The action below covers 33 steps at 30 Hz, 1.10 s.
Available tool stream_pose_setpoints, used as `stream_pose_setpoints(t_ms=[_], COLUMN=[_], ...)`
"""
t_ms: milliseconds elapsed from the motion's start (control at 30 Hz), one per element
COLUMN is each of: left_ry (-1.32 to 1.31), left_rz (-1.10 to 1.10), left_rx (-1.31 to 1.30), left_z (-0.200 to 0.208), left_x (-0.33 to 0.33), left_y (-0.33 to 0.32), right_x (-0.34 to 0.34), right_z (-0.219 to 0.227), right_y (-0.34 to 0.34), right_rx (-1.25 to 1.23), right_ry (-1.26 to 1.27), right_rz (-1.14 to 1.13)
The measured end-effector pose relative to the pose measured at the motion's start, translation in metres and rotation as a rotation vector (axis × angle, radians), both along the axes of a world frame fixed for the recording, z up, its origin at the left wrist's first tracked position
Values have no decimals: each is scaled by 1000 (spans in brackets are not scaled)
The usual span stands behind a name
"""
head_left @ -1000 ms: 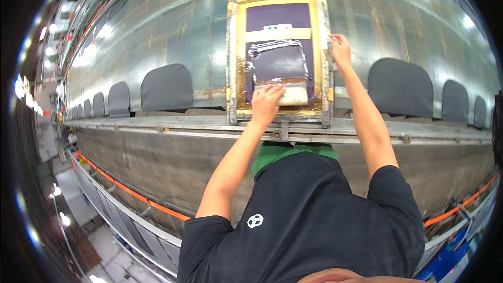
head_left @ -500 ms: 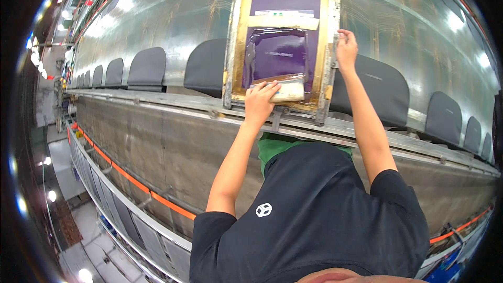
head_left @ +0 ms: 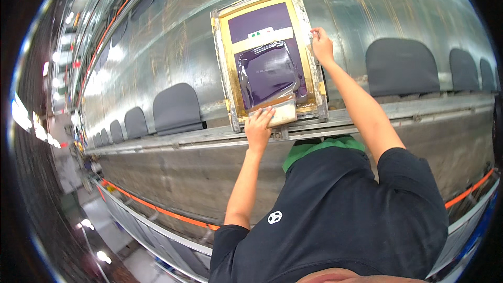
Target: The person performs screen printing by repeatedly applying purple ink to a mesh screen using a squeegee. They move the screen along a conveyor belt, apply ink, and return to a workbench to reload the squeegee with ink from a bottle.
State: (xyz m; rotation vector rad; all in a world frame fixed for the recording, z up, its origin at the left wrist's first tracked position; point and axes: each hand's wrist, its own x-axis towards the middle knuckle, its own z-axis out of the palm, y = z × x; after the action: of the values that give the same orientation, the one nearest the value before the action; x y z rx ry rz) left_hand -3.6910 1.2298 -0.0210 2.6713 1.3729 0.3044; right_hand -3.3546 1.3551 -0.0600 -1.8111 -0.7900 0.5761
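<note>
A screen-printing frame with yellow inner borders and a purple mesh lies on the long sloping metal table. Dark, glossy ink covers the lower half of the mesh. On the frame's near end rests a squeegee with a pale handle. My left hand is closed over the squeegee's left part, fingers bent across the handle. At the frame's upper right side, my right hand grips the edge with curled fingers. What lies beneath the frame is hidden.
Dark grey rounded panels lie in a row along the table, with another large panel to the right. A metal rail runs along the near edge. An orange strip and grey railing lie at the lower left.
The view has turned. The frame now sits farther from the grey panels on either side and tilts slightly left. Both hands keep their places, left on the squeegee, right at the frame's edge.
</note>
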Motion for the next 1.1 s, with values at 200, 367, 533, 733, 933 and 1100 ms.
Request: stream_pose_setpoints(t_ms=[200, 367, 533, 733, 933, 1100], left_ry=[32, 70, -171, -65, 11, -65], left_rz=[-20, 180, -9, -24, 146, 62], left_rx=[-1, -456, 8, -80, -350, -55], left_z=[-6, 46, -10, -6, 39, -8], left_x=[29, 62, 65, 39, 83, 67], left_y=[84, 208, 147, 89, 195, 138], right_x=[10, 1, 8, 10, 13, 13], right_z=[-3, -13, -5, -11, -8, -8], right_y=[-3, 2, -6, 1, 3, 3], right_rx=[-59, -29, -93, -49, -76, -57], right_ry=[11, -4, 11, -90, 7, 33], right_rz=[-27, -28, -14, -87, -18, -36])
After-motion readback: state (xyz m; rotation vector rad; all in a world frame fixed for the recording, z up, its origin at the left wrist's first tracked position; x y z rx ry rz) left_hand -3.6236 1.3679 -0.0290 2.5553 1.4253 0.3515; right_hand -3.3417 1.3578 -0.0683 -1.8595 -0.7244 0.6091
